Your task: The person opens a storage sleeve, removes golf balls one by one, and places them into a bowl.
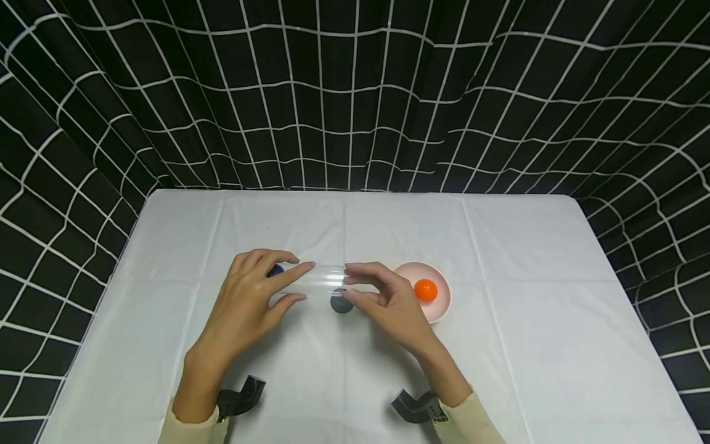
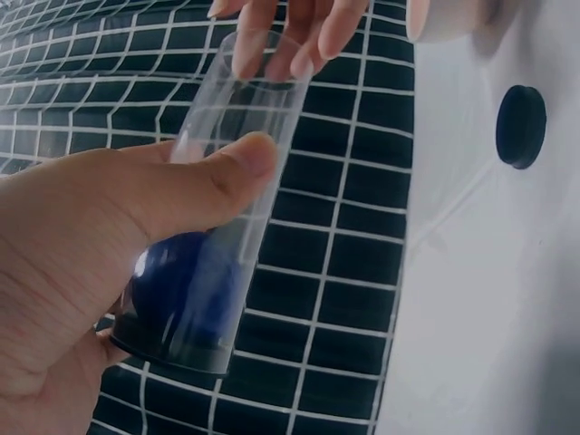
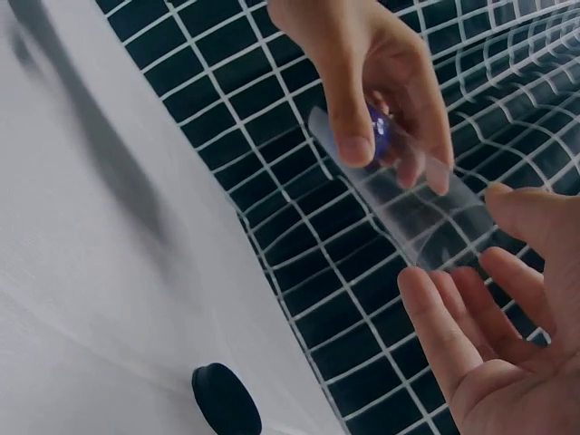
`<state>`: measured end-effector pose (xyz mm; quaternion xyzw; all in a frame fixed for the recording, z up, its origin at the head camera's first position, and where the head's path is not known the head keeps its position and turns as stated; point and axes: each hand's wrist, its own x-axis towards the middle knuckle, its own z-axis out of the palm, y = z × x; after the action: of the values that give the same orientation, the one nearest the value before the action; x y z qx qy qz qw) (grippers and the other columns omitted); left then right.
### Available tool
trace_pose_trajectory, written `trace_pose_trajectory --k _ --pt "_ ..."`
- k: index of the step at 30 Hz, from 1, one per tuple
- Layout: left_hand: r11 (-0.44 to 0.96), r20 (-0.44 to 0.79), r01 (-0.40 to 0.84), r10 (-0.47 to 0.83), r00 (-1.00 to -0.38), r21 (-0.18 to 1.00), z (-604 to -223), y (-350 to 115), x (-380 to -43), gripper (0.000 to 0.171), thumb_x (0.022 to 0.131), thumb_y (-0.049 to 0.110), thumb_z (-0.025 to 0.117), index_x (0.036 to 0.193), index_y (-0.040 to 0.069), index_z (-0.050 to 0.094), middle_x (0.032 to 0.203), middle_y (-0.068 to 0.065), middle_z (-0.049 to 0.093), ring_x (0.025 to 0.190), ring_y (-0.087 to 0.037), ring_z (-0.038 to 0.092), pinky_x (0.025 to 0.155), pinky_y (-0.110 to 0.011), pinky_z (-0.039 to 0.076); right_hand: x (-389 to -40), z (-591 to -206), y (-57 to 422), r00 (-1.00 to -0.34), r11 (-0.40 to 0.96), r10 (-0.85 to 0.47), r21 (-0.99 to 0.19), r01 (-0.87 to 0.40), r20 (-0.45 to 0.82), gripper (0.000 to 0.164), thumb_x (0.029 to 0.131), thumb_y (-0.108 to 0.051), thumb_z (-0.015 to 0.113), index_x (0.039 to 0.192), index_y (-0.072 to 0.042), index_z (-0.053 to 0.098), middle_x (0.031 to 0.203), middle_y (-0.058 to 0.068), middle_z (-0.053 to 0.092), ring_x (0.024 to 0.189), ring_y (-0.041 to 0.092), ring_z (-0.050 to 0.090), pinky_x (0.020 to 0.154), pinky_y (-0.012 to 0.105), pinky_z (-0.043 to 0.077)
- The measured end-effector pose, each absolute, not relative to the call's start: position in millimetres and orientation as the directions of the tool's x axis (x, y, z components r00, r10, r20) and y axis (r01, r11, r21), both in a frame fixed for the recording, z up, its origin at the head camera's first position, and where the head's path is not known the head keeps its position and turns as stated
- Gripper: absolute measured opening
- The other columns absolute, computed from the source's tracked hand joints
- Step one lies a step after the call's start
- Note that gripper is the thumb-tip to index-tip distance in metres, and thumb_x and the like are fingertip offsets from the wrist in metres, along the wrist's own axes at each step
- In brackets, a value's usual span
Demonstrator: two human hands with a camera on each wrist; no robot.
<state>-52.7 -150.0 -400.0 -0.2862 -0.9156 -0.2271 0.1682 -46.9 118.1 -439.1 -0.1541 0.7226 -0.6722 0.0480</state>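
Observation:
My left hand grips a clear plastic tube, thumb on one side and fingers on the other. Inside the tube, near the end within the left hand, sits a blue ball; a dark cap closes that end. At the tube's other end, which is uncapped, is my right hand. Its thumb and loosely extended fingers lie around the rim, some tips at its edge; whether they press on it is unclear. A loose black round cap lies on the table below the tube.
A pink bowl with an orange ball in it stands just right of the right hand. White cloth covers the table. Black curtains with white netting surround its back and sides.

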Motion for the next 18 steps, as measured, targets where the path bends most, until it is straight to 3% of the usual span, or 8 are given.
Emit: trace_pose_trajectory --k 8,18 --pt "0.735 0.442 0.610 0.460 -0.770 0.297 -400.0 -149.5 -52.9 0.049 0.084 0.027 0.091 0.131 0.026 0.076 0.125 -0.003 0.072 0.121 -0.030 0.062 0.107 -0.049 0.044 -46.8 -439.4 116.8 -0.950 0.074 -0.281 -0.984 -0.160 0.134 0.041 0.095 -0.002 0.076 0.135 -0.004 0.067 0.126 0.020 0.072 0.116 0.015 0.072 0.093 0.022 0.062" --pt "0.724 0.442 0.603 0.444 -0.780 0.337 -398.0 -149.3 -52.8 0.050 0.084 0.031 0.090 0.132 0.028 0.076 0.127 -0.002 0.072 0.123 -0.030 0.063 0.109 -0.049 0.045 -47.6 -440.2 116.1 -0.949 0.039 -0.283 -0.987 -0.156 0.139 0.042 0.095 -0.001 0.076 0.136 0.000 0.066 0.127 0.025 0.071 0.115 0.011 0.072 0.091 0.022 0.063"
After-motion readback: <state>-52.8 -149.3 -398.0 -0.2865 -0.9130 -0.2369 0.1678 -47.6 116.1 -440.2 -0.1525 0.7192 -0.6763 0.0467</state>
